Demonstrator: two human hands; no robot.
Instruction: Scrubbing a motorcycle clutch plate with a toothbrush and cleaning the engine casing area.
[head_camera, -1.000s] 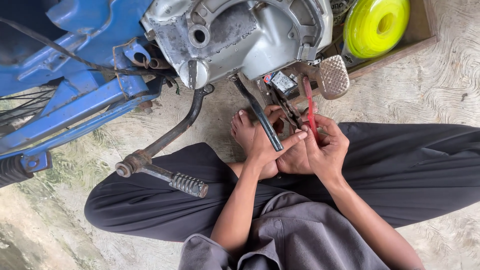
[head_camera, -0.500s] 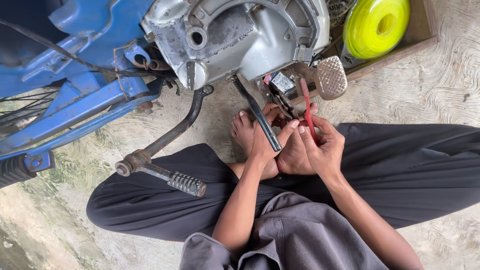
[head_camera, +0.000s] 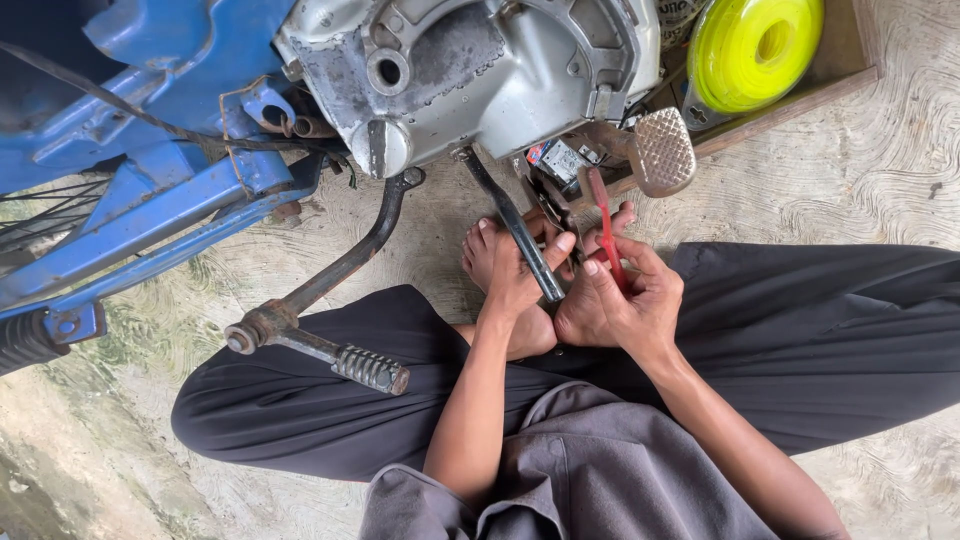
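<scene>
Shifted only slightly since the earlier frame — red handle tilted a little more upright, both hands nudged a touch toward the engine; otherwise much the same. Left hand closed around a dark metal lever running down from the grey engine casing, thumb laid along the bar near its lower end. Right hand clamped on a red-handled tool, fingers wrapped about the lower handle, tip aimed up at the small parts under the casing; exact kind of tool hard to tell, its working end hidden among the metal. Hands pressed together at the heels, just above a bare foot resting on the concrete floor. Just beside the tool's tip, a studded metal foot pedal. Left of the hands, a black kick-start arm sloping down to a ribbed foot peg — well apart from both hands, lying over dark trousers. Blue motorcycle frame across the upper left; coil spring at the far left edge. Top right, a spool of bright yellow-green line set in a wooden tray.
</scene>
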